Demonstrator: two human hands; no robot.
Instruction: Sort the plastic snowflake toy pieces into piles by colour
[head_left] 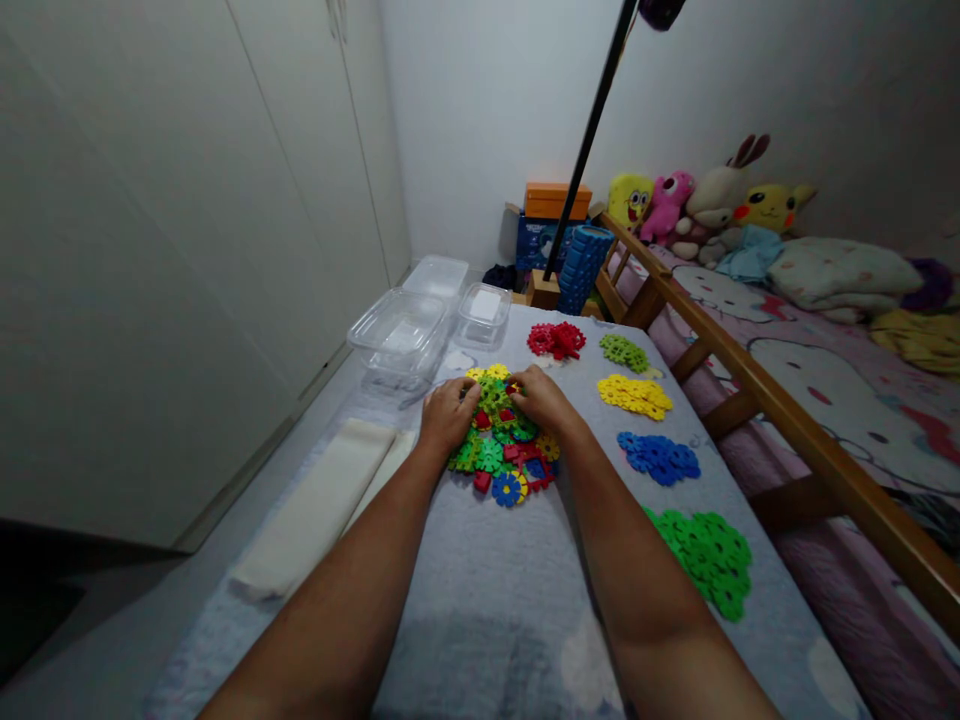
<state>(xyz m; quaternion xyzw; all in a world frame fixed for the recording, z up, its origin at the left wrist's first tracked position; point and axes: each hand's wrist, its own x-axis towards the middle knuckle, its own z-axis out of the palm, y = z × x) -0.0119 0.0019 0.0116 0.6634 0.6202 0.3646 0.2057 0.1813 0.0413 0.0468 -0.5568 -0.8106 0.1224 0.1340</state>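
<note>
A mixed pile of flower-shaped plastic linking pieces (491,455) in green, yellow, red and blue lies mid-table. My left hand (448,412) rests at the pile's left side, fingers curled inward; what they hold, if anything, is hidden. Across from it, my right hand (544,400) bends its fingers against the upper right of the pile, its fingertips beside a dark red piece. Sorted by colour along the right are red pieces (556,341), light green pieces (624,352), yellow pieces (635,396), blue pieces (660,458) and green pieces (705,560).
Clear plastic containers (397,325) stand at the table's back left, near a smaller clear box (484,308). A folded cream cloth (319,510) lies left of my forearm. A wooden bed rail (750,395) borders the right side; a black pole (592,140) rises behind.
</note>
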